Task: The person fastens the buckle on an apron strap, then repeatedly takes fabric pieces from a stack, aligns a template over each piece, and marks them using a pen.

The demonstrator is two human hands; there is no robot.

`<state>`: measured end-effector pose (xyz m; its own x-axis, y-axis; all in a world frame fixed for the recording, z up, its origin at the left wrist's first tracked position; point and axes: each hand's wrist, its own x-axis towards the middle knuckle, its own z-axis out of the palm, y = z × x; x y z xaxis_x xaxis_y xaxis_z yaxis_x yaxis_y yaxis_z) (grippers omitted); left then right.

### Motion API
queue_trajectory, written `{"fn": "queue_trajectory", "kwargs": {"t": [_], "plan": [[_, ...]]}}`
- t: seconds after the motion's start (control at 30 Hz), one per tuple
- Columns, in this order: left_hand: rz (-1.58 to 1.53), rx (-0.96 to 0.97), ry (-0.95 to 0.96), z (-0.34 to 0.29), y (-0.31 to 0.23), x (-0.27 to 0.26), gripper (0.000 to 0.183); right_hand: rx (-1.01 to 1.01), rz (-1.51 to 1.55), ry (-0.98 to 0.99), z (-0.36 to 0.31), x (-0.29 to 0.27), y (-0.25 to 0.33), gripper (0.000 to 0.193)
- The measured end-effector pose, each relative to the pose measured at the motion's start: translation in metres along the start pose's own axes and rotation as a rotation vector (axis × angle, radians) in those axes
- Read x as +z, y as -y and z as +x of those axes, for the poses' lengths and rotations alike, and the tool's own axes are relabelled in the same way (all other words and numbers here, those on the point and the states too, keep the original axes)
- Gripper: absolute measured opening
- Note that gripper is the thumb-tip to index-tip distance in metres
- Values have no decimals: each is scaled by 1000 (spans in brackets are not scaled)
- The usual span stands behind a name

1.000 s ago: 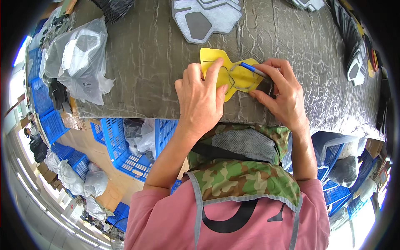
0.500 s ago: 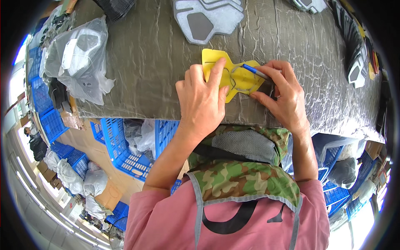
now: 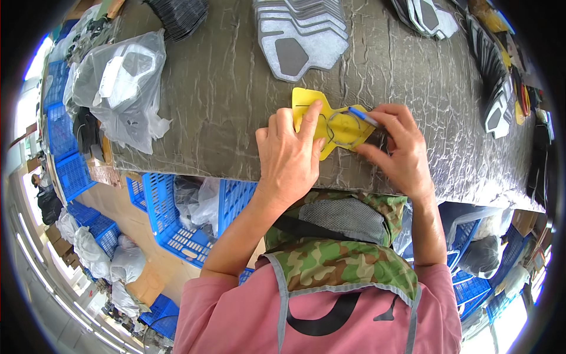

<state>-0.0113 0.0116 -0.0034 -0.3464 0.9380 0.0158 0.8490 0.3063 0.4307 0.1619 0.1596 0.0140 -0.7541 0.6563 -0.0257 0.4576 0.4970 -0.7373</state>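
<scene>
Left hand (image 3: 290,154) lies spread, fingers pressing the yellow template (image 3: 330,121) flat on the grey table (image 3: 224,88). Right hand (image 3: 396,147), at the template's 3 o'clock, pinches a blue pen (image 3: 362,115). Grey cut pieces (image 3: 300,35) lie stacked at 12 o'clock.

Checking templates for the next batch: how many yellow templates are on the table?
1. The yellow template lies near the table's front edge, pinned by the left hand; the right hand holds a blue pen on it. Others may be hidden.

Soft, even daylight covers the tabletop (image 3: 224,106), with only faint shadows just under the fingers (image 3: 312,115). Glare whitens the far left and lower right rims. Fisheye bending curves straight edges outward; the centre stays sharp.
</scene>
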Motion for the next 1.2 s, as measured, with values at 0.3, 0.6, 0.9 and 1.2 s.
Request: {"fn": "queue_trajectory", "kwargs": {"t": [0.3,0.6,0.9,1.2], "plan": [[25,-7,-4,0,-2,0,61,-148,300,-190,17,3,16,10],[47,-14,-3,0,-4,0,61,-348,2,-181,31,22,15,5],[61,-7,-18,0,-6,0,59,-395,-110,-166,36,10,15,4],[64,-9,-12,0,-4,0,60,-360,-115,-204,33,10,10,4]]}}
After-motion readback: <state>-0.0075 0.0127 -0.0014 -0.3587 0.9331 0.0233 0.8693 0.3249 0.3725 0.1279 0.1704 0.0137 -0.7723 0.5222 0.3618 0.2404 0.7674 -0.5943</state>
